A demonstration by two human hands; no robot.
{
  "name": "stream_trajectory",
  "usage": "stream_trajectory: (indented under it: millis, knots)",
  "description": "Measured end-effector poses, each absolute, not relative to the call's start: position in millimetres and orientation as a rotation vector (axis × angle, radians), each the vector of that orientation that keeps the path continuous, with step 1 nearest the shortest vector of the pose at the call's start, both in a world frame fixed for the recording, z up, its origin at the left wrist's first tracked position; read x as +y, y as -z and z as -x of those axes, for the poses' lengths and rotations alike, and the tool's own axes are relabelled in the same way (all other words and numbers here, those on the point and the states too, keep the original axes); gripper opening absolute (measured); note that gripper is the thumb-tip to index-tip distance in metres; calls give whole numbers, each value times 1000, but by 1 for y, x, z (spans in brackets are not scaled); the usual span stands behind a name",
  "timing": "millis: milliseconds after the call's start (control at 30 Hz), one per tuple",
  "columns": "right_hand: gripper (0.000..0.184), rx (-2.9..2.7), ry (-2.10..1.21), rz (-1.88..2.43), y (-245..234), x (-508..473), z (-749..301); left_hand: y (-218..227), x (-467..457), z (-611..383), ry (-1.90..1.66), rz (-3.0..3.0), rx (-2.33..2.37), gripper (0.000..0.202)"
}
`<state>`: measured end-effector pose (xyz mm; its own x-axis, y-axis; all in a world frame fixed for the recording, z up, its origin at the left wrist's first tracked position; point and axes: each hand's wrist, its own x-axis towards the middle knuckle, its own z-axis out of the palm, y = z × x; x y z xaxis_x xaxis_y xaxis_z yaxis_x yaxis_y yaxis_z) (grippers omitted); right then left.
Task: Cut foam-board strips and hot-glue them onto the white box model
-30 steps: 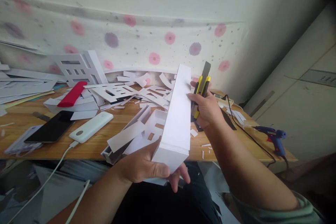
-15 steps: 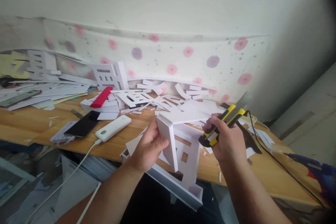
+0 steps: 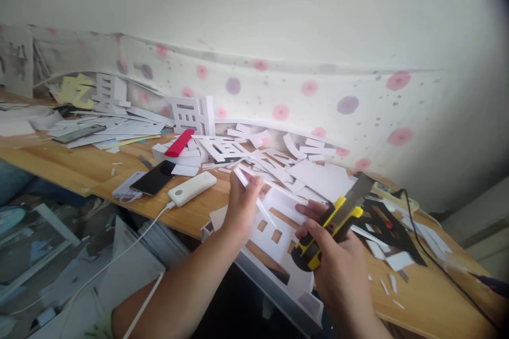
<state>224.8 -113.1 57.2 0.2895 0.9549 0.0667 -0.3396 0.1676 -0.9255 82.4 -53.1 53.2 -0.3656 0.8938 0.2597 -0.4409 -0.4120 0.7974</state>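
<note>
My left hand [image 3: 240, 209] pinches a narrow white board piece [image 3: 265, 211] between thumb and fingers, tilted edge-on to me. In my right hand [image 3: 342, 262] is a yellow and black utility knife [image 3: 318, 241]. Its blade end points up and away, apart from the board piece. Beneath both hands lies a white box-like board frame [image 3: 274, 282] with cut-out openings, jutting past the table's front edge. My left hand and the board piece cover part of it.
White offcuts and cut-out panels crowd the back of the wooden table [image 3: 119, 161]. A power bank [image 3: 192, 188] with a white cable, a phone [image 3: 154, 178] and a red object [image 3: 180, 143] lie left. A black cut-out sheet [image 3: 401, 238] and a dark cable [image 3: 421, 243] lie right.
The view has swung left and things appear shifted right. My left hand has turned the board piece from face-on to edge-on. The knife stays in my right hand, which is now lower.
</note>
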Motion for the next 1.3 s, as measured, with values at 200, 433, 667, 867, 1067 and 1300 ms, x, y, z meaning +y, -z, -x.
stream_trajectory:
  millis: [200,433,667,867,1067,1300]
  knots:
    - [53,-821,-1125,1024,-50,-117,-221,-46,-51,-74,-1796,-902,825,55]
    - [56,-875,-1185,1027,-51,-127,-216,-55,-55,-75,-1786,-811,773,64]
    - [50,-890,-1199,993,-50,-128,-215,-56,-58,-76,-1783,-749,675,59]
    - [45,-954,-1220,970,-46,-132,-214,-52,-55,-76,-1842,-772,673,54]
    - [43,-998,-1147,975,-46,-130,-218,-57,-61,-76,-1803,-741,656,58]
    - [45,-948,-1185,946,-50,-132,-215,-51,-61,-79,-1906,-767,672,60]
